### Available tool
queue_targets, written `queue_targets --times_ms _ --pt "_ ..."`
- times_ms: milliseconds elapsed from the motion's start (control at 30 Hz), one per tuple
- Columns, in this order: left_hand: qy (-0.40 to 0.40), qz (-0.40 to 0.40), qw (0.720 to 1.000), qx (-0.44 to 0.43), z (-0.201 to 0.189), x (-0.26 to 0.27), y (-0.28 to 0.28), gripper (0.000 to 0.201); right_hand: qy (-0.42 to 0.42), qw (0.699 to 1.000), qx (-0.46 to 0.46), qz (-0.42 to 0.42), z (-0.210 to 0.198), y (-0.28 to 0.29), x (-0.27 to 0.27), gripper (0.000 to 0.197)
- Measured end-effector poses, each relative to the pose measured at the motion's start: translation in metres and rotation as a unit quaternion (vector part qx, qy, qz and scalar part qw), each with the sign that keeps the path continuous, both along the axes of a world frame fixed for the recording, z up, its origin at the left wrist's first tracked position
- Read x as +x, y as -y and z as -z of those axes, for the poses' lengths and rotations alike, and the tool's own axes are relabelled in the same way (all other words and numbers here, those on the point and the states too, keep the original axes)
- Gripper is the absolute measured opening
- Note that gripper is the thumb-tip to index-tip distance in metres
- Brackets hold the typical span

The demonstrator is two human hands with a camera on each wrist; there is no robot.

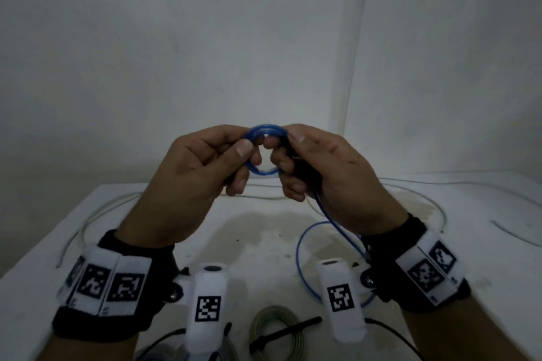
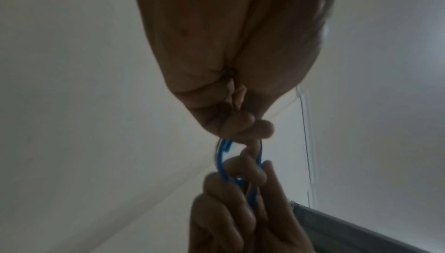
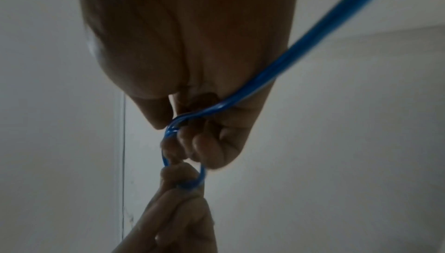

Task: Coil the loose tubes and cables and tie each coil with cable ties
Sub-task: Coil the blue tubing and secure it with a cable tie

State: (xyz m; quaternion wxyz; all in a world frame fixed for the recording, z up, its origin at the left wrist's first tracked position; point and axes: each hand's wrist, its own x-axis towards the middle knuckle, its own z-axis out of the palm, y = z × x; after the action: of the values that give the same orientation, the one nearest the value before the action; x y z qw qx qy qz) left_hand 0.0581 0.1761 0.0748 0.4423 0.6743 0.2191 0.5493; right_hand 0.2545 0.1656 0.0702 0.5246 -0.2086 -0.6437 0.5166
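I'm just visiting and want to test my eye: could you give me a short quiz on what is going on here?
1. True or false: both hands hold the blue coil up off the table.
2. Which is already tied with a black cable tie? A. the blue coil B. the grey coil C. the white tube
3. Fill in: the blue tube's loose tail trails down past the ___ hand.

Key:
1. True: the left hand and the right hand each pinch it.
2. B
3. right
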Motion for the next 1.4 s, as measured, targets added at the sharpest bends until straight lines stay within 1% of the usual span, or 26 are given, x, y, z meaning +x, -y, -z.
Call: queue_targets --times_ms 100,167,233,300,333,400,500,533,600,667,700,733,800,867,900,933,967,1033,1067,1100,1200,1233,1267,1300,1367,1400 --pt "0.088 0.038 0.994 -0.052 0.003 0.013 0.003 0.023 -0.057 0.996 -0.022 -0.068 0.006 -0.003 -0.008 0.037" --pt "0.103 0.061 0.989 -0.084 0.004 0.018 0.006 0.021 -0.089 0.993 -0.038 -0.066 0.008 -0.005 -0.010 0.037" --pt "0.056 0.053 0.995 -0.069 0.002 0.013 0.004 0.017 -0.079 0.996 -0.027 -0.041 0.007 -0.006 -0.007 0.037" --pt "0.002 0.027 0.999 -0.038 0.001 0.004 0.000 0.020 -0.026 1.000 -0.001 -0.018 0.005 -0.007 -0.001 0.037" --pt "-0.003 0.022 0.999 -0.029 0.001 0.002 -0.001 0.020 -0.008 1.000 0.008 -0.016 0.004 -0.007 0.001 0.037" --pt "0.036 0.031 0.999 -0.025 0.002 0.006 0.000 0.019 -0.028 0.999 0.008 -0.030 0.004 -0.005 -0.004 0.036" --pt "0.121 0.058 0.990 -0.049 0.007 0.018 0.002 0.021 -0.107 0.991 -0.027 -0.073 0.006 -0.002 -0.018 0.038" --pt "0.126 0.060 0.989 -0.054 0.007 0.018 0.002 0.021 -0.114 0.991 -0.031 -0.069 0.006 -0.002 -0.018 0.038" --pt "0.089 0.062 0.992 -0.061 0.005 0.013 0.001 0.020 -0.080 0.996 -0.025 -0.037 0.005 -0.003 -0.011 0.039" --pt "0.042 0.067 0.994 -0.070 0.003 0.004 -0.001 0.023 -0.001 1.000 0.002 0.002 0.001 -0.003 -0.001 0.039" --pt "0.035 0.067 0.994 -0.076 0.003 0.001 -0.002 0.024 0.029 0.999 0.014 0.011 0.001 -0.003 0.002 0.039" --pt "0.042 0.066 0.994 -0.080 0.002 0.001 -0.002 0.024 0.034 0.999 0.016 0.008 0.000 -0.003 0.002 0.039" --pt "0.085 0.060 0.992 -0.077 0.003 0.006 -0.002 0.020 -0.025 0.999 -0.010 -0.026 0.001 -0.001 -0.004 0.038" --pt "0.135 0.062 0.986 -0.079 0.005 0.013 -0.001 0.019 -0.107 0.991 -0.042 -0.074 0.003 -0.001 -0.013 0.037" --pt "0.145 0.066 0.984 -0.081 0.006 0.015 0.000 0.019 -0.129 0.986 -0.051 -0.087 0.005 -0.003 -0.015 0.037" --pt "0.138 0.070 0.985 -0.081 0.005 0.013 0.000 0.019 -0.131 0.986 -0.057 -0.089 0.006 -0.004 -0.015 0.037" --pt "0.113 0.068 0.988 -0.079 0.004 0.011 0.001 0.020 -0.113 0.989 -0.058 -0.077 0.006 -0.005 -0.013 0.036" --pt "0.053 0.049 0.995 -0.067 0.001 0.003 0.000 0.023 -0.044 0.997 -0.044 -0.041 0.005 -0.006 -0.005 0.037" --pt "0.044 0.042 0.996 -0.064 0.001 0.001 -0.001 0.023 -0.023 0.998 -0.039 -0.034 0.005 -0.006 -0.002 0.037" --pt "0.057 0.040 0.995 -0.069 0.001 0.002 -0.001 0.023 -0.027 0.998 -0.039 -0.038 0.004 -0.006 -0.001 0.037" --pt "0.144 0.064 0.983 -0.094 0.003 0.013 0.002 0.020 -0.112 0.989 -0.058 -0.076 0.005 -0.005 -0.009 0.036" --pt "0.151 0.069 0.981 -0.095 0.004 0.015 0.002 0.019 -0.122 0.987 -0.061 -0.080 0.006 -0.006 -0.010 0.036" --pt "0.133 0.065 0.985 -0.090 0.004 0.014 0.002 0.019 -0.113 0.989 -0.059 -0.077 0.006 -0.007 -0.009 0.036" --pt "0.095 0.051 0.991 -0.080 0.003 0.010 0.001 0.020 -0.084 0.993 -0.052 -0.062 0.006 -0.007 -0.006 0.035" --pt "0.013 0.013 0.998 -0.053 0.000 -0.001 -0.003 0.022 0.007 1.000 -0.020 -0.017 0.005 -0.008 0.003 0.034" --pt "0.000 0.005 0.999 -0.044 0.001 -0.004 -0.004 0.022 0.031 0.999 -0.006 -0.006 0.005 -0.007 0.004 0.034"
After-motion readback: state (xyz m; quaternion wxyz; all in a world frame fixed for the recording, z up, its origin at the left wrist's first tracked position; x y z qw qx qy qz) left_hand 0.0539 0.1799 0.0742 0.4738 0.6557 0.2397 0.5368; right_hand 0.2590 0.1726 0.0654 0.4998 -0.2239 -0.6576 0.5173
